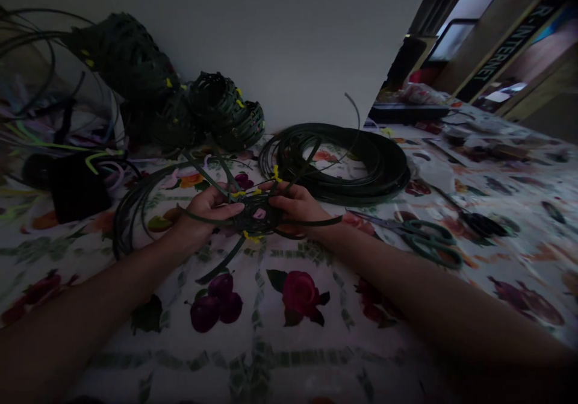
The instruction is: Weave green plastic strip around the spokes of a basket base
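Between my two hands is a small round weaving of dark green plastic strips (258, 216), its loose strip ends sticking out on all sides. Yellow ties mark its edge at top and bottom, and a small pink patch shows near its middle. My left hand (212, 208) grips the left rim, thumb on top. On the opposite rim my right hand (295, 204) is closed, thumb and fingers pinching the strips. Just behind the weaving lies a big coil of dark strip (383, 181). Green-handled scissors (427, 238) rest to the right of my right forearm.
Several woven dark baskets (217, 106) with yellow ties are piled at the back left. Nearer left are a black pouch (76, 187) and tangled coloured strips (106, 154). A dark-handled tool (483, 224) lies at right on the fruit-patterned tablecloth (266, 307). A pale wall (280, 49) stands behind.
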`<state>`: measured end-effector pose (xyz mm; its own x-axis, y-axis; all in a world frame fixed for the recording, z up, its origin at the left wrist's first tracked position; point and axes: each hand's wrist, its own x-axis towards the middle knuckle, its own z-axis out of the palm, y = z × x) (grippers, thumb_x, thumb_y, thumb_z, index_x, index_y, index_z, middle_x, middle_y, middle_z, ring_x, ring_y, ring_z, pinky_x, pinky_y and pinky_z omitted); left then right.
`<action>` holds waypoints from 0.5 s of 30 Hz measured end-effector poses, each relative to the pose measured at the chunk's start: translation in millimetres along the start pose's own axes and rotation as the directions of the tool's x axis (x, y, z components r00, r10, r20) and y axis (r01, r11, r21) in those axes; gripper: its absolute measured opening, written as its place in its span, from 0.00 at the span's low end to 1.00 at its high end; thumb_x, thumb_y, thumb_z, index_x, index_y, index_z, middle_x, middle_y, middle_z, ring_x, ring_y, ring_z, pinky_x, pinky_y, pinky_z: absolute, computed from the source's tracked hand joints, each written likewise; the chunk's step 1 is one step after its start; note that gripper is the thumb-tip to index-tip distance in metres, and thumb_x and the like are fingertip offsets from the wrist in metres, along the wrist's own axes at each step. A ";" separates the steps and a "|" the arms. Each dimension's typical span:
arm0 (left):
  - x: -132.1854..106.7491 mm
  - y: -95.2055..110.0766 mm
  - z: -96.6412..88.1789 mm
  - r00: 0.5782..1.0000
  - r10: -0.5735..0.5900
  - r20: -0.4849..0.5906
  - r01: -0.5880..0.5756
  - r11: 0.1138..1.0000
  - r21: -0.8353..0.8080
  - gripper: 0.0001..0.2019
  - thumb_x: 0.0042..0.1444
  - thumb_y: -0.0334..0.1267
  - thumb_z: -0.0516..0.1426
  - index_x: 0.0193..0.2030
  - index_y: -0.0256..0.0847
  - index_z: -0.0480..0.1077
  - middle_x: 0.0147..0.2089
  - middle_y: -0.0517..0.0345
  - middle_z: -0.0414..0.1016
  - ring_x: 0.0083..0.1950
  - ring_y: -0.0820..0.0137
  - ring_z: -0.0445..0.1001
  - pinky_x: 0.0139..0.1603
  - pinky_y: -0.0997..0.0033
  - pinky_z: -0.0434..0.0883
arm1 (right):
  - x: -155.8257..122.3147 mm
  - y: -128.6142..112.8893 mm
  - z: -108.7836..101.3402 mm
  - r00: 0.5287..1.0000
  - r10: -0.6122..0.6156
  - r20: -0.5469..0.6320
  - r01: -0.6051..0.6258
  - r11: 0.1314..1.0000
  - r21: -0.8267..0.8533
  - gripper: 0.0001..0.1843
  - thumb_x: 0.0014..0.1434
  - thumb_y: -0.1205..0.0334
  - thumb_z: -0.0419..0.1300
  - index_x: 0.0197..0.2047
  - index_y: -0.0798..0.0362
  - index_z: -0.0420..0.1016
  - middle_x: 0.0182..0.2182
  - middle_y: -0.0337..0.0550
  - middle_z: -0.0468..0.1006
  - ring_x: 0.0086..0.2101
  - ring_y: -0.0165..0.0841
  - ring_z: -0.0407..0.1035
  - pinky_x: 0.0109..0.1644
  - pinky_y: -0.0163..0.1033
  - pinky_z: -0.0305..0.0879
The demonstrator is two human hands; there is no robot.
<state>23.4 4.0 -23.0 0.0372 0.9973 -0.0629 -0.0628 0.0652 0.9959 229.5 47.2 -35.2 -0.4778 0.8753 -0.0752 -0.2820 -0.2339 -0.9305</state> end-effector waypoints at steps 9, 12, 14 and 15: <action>3.3 -6.4 -3.0 0.991 0.009 -0.130 -0.012 1.000 -0.021 0.17 0.40 0.37 0.71 0.37 0.39 0.74 0.33 0.58 0.78 0.29 0.69 0.75 0.27 0.73 0.72 | 7.4 15.7 -0.8 0.995 -0.077 0.067 0.075 0.997 0.031 0.20 0.47 0.67 0.69 0.45 0.53 0.76 0.34 0.38 0.79 0.33 0.30 0.73 0.42 0.37 0.72; 4.4 -9.9 -3.5 0.990 0.034 -0.133 -0.037 0.999 -0.023 0.18 0.40 0.39 0.71 0.39 0.38 0.76 0.37 0.57 0.80 0.34 0.68 0.77 0.36 0.71 0.74 | 8.3 16.4 -0.7 0.994 -0.074 0.074 0.073 0.997 0.027 0.20 0.48 0.66 0.68 0.46 0.53 0.76 0.34 0.38 0.79 0.33 0.29 0.73 0.41 0.36 0.72; 4.7 -11.2 -3.6 0.990 0.030 -0.135 -0.034 0.999 -0.025 0.18 0.40 0.39 0.71 0.38 0.38 0.76 0.36 0.57 0.80 0.33 0.69 0.77 0.36 0.71 0.73 | 7.3 15.1 0.7 0.995 -0.064 0.074 0.061 0.997 0.038 0.20 0.48 0.66 0.68 0.46 0.53 0.75 0.33 0.38 0.79 0.32 0.29 0.73 0.39 0.35 0.71; 4.8 -11.3 -3.6 0.990 0.028 -0.136 -0.032 0.999 -0.024 0.17 0.40 0.38 0.71 0.37 0.38 0.76 0.34 0.58 0.80 0.32 0.69 0.77 0.36 0.71 0.73 | 6.5 14.5 1.6 0.995 -0.060 0.075 0.057 0.998 0.039 0.20 0.48 0.66 0.68 0.46 0.53 0.75 0.33 0.38 0.79 0.32 0.29 0.73 0.39 0.35 0.71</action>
<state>20.7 8.2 -34.8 -0.1009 0.9940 -0.0428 -0.0883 0.0339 0.9955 221.0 48.9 -48.6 -0.5210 0.8535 0.0081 -0.3411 -0.1995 -0.9186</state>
